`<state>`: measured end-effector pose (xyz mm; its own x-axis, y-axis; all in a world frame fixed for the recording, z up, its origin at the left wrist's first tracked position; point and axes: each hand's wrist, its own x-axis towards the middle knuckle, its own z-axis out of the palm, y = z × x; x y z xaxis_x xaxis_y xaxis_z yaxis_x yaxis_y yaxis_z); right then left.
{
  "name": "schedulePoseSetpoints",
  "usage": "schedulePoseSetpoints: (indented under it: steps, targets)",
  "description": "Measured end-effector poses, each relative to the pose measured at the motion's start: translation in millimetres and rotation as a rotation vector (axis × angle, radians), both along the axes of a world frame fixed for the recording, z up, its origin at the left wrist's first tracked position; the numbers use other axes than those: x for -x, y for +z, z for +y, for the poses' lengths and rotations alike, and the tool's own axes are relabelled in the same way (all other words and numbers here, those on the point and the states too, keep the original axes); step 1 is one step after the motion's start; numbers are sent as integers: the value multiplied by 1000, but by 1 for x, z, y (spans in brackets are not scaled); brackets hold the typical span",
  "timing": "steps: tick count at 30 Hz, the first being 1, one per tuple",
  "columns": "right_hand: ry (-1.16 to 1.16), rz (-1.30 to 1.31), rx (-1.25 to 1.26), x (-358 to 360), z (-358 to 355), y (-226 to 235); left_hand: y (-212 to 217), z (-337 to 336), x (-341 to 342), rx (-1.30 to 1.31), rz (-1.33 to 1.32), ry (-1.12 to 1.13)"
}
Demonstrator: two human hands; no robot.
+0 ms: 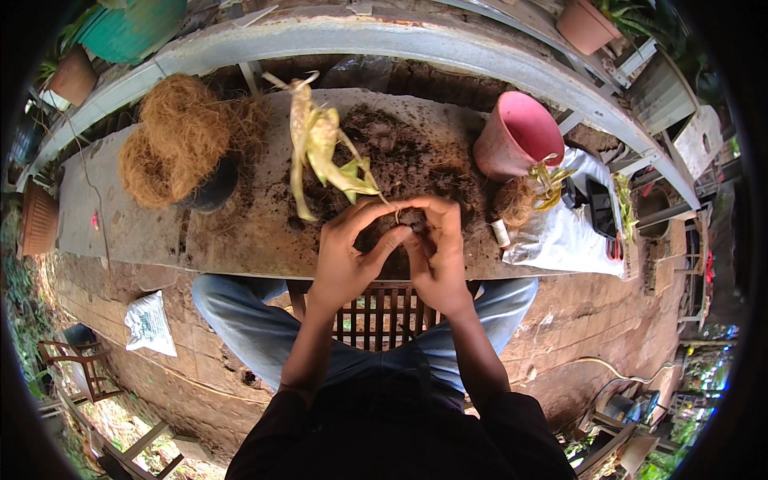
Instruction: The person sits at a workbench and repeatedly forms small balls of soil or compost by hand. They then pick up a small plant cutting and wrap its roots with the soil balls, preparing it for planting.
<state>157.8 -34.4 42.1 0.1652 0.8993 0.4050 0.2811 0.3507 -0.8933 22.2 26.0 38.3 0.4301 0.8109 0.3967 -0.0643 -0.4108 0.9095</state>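
Note:
My left hand [350,254] and my right hand [442,254] meet in a ring at the bench's near edge. Their fingers curl round a dark clump of soil [411,218], thumbs pressed in from the near side. A plant with wilted yellow-green leaves [324,148] leans away to the upper left, its thin stem running down to the clump. My fingers partly hide the clump and the stem's base. Loose dark soil [384,148] is scattered over the bench beyond my hands.
The worn bench [264,252] bears a heap of coconut fibre [176,132] over a black pot [214,192] at left. At right stand a pink pot [512,144], a small plant with a fibre-wrapped base [516,200], a thread spool [501,233] and a white sack [552,244].

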Motion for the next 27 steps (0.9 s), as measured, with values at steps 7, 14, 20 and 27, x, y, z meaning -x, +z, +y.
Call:
schedulePoseSetpoints:
  steps: [7,14,20,27]
  targets:
    - [350,413,183,-14,-4,13,-20,20,17,344,-374,-579]
    - [241,326,55,-11,-1,17,-39,14,9,419,-527,-612]
    - [206,343,46,-13,-7,18,-31,3,4,340,-452,-484]
    - [189,416,3,-17,-7,17,-25,-9,-5,320,-449,-380]
